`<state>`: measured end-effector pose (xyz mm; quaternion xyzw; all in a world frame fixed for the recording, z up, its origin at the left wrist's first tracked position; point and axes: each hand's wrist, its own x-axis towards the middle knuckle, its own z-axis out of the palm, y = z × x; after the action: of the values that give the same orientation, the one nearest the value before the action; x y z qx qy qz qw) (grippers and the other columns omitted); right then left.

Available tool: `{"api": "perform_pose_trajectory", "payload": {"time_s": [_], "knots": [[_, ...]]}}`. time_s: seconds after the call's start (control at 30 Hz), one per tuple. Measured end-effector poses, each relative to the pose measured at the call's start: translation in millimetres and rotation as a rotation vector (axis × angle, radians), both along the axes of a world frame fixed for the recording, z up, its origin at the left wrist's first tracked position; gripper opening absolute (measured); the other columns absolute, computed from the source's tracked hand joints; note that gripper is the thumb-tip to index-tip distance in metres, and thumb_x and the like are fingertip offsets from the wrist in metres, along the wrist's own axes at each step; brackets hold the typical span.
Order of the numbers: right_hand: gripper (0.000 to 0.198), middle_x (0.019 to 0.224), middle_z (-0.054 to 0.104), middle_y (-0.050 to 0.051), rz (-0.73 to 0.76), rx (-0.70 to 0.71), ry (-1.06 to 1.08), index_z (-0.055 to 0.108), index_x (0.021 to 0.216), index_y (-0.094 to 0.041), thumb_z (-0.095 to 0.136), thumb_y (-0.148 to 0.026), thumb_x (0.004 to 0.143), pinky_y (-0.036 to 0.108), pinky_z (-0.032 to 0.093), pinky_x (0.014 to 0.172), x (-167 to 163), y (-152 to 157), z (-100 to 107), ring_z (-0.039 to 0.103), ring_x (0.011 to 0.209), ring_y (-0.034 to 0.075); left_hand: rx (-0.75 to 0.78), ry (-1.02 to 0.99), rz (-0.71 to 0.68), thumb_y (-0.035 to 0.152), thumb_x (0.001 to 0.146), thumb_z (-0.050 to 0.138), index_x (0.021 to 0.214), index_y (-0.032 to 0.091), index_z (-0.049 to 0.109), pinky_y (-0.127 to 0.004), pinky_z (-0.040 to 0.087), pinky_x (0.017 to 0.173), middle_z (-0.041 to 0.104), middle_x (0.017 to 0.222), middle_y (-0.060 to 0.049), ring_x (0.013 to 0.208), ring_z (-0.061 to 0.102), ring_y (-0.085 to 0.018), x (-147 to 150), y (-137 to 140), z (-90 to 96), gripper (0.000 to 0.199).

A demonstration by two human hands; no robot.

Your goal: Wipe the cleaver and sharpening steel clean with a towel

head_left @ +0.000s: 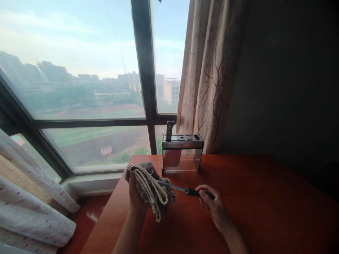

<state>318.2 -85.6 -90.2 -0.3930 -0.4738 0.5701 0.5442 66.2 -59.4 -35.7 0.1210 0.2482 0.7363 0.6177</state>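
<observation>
Rod (173, 186), thin and metal, with black handle: one, out of the stand (182, 145) and above the table (254, 197), its far end hidden at the folds of the cloth. Work on it judged under way: cloth and shaft already brought together, not yet parted. How much of the shaft is done, and how much is left, cannot be told.

Cloth (151, 188), grey and cream, thick, folded: one, in the left hand (137, 195). That hand is curled around its near side, thumb upward; fingers mostly hidden beneath.

Right hand (213, 203): closed on the rod's handle, thumb and fingers pinching it near the butt.

Stand, clear-sided, slotted top: one, upright at the table's far edge, near the cloth. One dark handle (170, 131) upright in its left end.
</observation>
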Motion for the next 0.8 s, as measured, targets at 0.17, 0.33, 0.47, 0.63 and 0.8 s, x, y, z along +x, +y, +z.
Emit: {"api": "perform_pose_trajectory", "payload": {"time_s": [0.17,0.33,0.47,0.63,0.8], "knots": [[0.033,0.051,0.035,-0.007,-0.025,-0.009,-0.014,0.066,0.090,-0.017,0.065,-0.048,0.080,0.020,0.022,0.043,-1.6,-0.1,2.0,0.028,0.046,0.007,-0.002,-0.051,-0.036,0.059,0.074,0.063,0.091,0.018,0.069,-0.039,0.059,0.072,0.075,0.074,-0.006,0.079,0.071,-0.028,10.0,-1.7,0.2,0.044],[0.039,0.054,0.043,-0.005,-0.005,-0.007,-0.086,0.068,0.096,-0.018,0.067,-0.052,0.077,0.020,0.026,0.041,-9.4,-3.1,5.4,0.033,0.046,0.008,-0.131,0.052,-0.081,0.051,0.073,0.069,0.089,0.016,0.068,-0.038,0.060,0.073,0.075,0.074,-0.007,0.080,0.072,-0.028,25.7,-3.4,-8.6,0.038],[0.040,0.065,0.061,0.001,-0.002,0.026,-0.176,0.072,0.099,-0.021,0.068,-0.053,0.074,0.023,0.042,0.048,-15.4,-5.2,5.8,0.053,0.056,0.014,-0.221,0.145,-0.213,0.040,0.069,0.075,0.082,0.012,0.068,-0.036,0.060,0.071,0.075,0.071,-0.010,0.077,0.072,-0.029,40.2,-6.2,-16.5,0.032],[0.039,0.094,0.071,0.007,-0.056,0.033,-0.225,0.073,0.098,-0.021,0.067,-0.052,0.075,0.032,0.053,0.068,-15.4,-6.1,6.6,0.064,0.082,0.025,-0.204,0.219,-0.241,0.037,0.066,0.079,0.092,0.011,0.068,-0.034,0.058,0.070,0.075,0.075,-0.010,0.073,0.073,-0.028,49.2,-8.5,-21.5,0.038],[0.039,0.101,0.072,0.008,-0.026,0.049,-0.252,0.073,0.101,-0.022,0.067,-0.051,0.076,0.036,0.052,0.080,-15.9,-5.7,7.0,0.063,0.093,0.027,-0.144,0.309,-0.138,0.033,0.065,0.079,0.090,0.014,0.066,-0.032,0.057,0.067,0.073,0.073,-0.005,0.070,0.072,-0.025,53.2,-10.5,-17.2,0.034]]}}
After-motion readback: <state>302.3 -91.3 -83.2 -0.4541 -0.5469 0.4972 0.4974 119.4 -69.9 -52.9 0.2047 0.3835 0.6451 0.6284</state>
